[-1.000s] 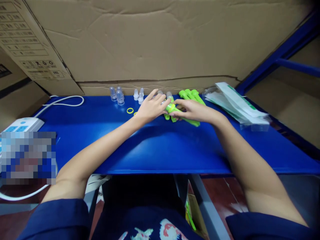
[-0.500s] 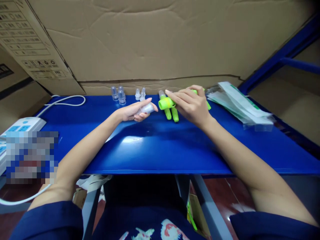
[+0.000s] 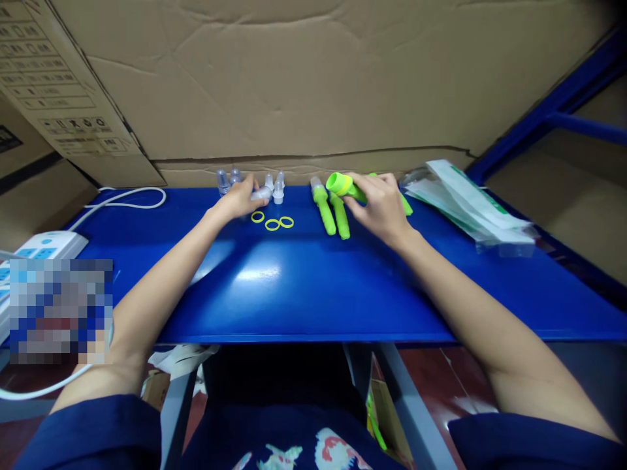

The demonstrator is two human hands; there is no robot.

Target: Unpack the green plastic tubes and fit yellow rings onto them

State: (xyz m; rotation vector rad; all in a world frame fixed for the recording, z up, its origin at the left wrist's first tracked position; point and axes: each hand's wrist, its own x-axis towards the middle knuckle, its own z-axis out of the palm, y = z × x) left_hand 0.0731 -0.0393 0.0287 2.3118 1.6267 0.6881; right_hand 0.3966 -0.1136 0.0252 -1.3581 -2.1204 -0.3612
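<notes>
Now the hands are apart over the blue worktop [image 3: 313, 287]: the left hand [image 3: 238, 199], just behind the yellow rings [image 3: 272, 222], curls around a clear cap [image 3: 262, 194]; the right hand [image 3: 379, 205], right of the rings, grips a green tube [image 3: 343, 185] pointing left toward them.

Both arms stretched forward, hands apart and each closed in a grip.

The left hand [image 3: 240, 199] reaches furthest out, back of the hand up, fingers curled under with the tips pinched together. The right hand [image 3: 379, 205] sits level with it and well to its side, knuckles up, thumb and fingers wrapped closed. Both forearms are bare and nearly straight, with the wrists low.
</notes>
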